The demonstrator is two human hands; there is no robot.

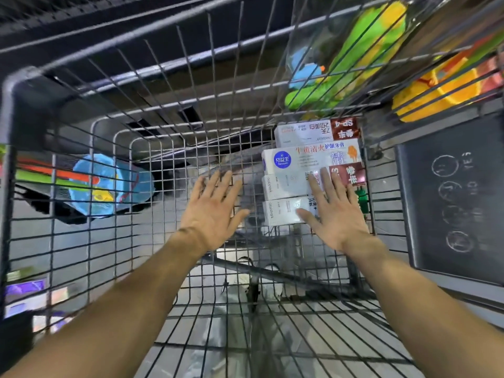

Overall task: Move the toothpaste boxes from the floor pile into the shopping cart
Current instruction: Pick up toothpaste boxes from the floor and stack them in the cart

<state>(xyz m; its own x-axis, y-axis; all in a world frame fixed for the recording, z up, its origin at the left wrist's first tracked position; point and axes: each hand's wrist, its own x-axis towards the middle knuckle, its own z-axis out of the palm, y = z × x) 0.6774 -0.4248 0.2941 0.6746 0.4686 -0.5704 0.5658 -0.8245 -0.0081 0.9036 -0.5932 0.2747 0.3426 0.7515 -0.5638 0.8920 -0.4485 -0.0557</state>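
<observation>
I look straight down into the wire shopping cart. Several white toothpaste boxes lie side by side in a row along the right side of the cart floor, some with dark red ends. My right hand is spread flat with straight fingers over the two nearest boxes, its fingertips on or just above them. To their left, my left hand hovers open above the bare wire floor and holds nothing. The floor pile is out of view.
Green, yellow and blue toys in packaging hang outside the cart's far right corner. A blue packaged item lies beyond the left wall. A dark panel with chalk circles stands to the right. Purple and white boxes sit at lower left.
</observation>
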